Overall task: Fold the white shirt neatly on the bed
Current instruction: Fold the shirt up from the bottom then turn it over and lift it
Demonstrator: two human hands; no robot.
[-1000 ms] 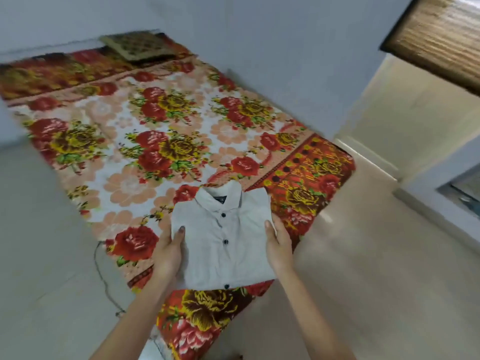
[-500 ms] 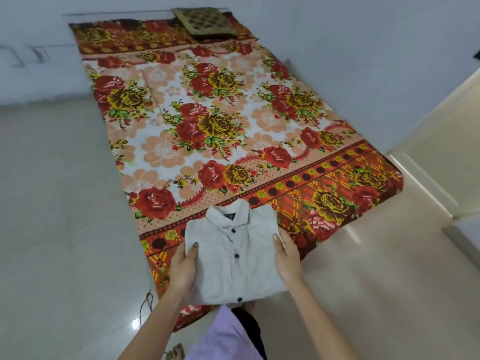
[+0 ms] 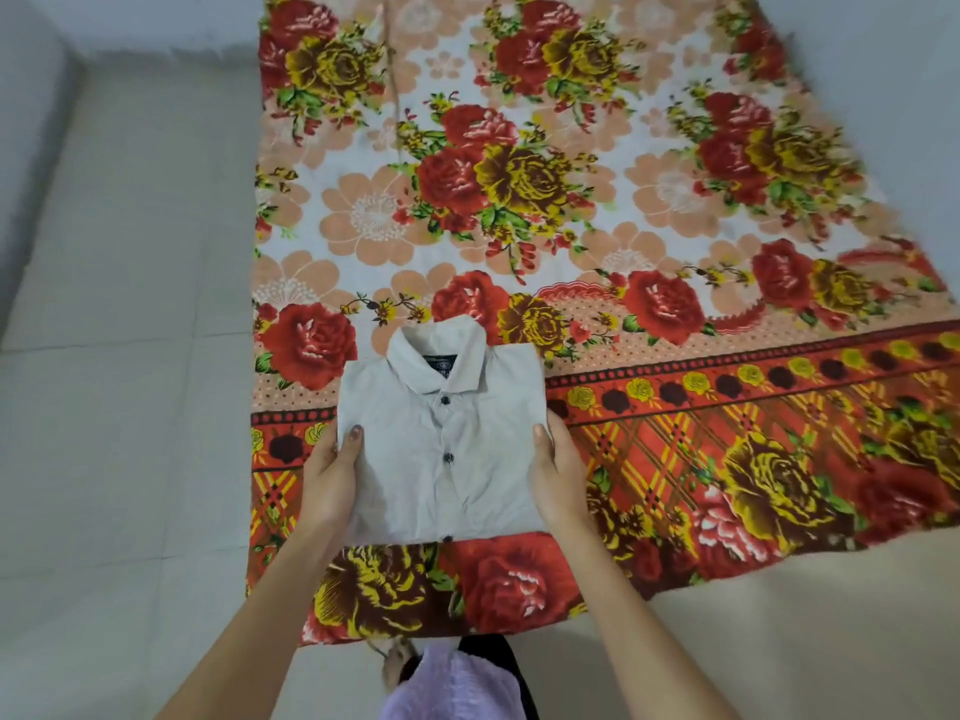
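Note:
The white shirt [image 3: 447, 433] is folded into a compact rectangle, collar at the far end, dark buttons down its front. It is held over the near end of the bed [image 3: 727, 449], which is covered by a red, yellow and peach floral spread. My left hand [image 3: 332, 475] grips the shirt's left edge with the thumb on top. At the right edge my right hand [image 3: 558, 472] grips the same way. Fingers of both hands are hidden under the cloth. I cannot tell whether the shirt rests on the spread or hovers just above it.
Pale tiled floor [image 3: 124, 407] lies left of the bed and along its near edge. A grey wall [image 3: 31, 148] rises at the far left. My lilac clothing [image 3: 457, 688] and a foot [image 3: 395, 662] show at the bottom, by the bed's near edge.
The view has swung down and toward the bed, so the spread now fills the frame. Both hands keep the same grip on the folded shirt, which now sits further over the bed's patterned border.

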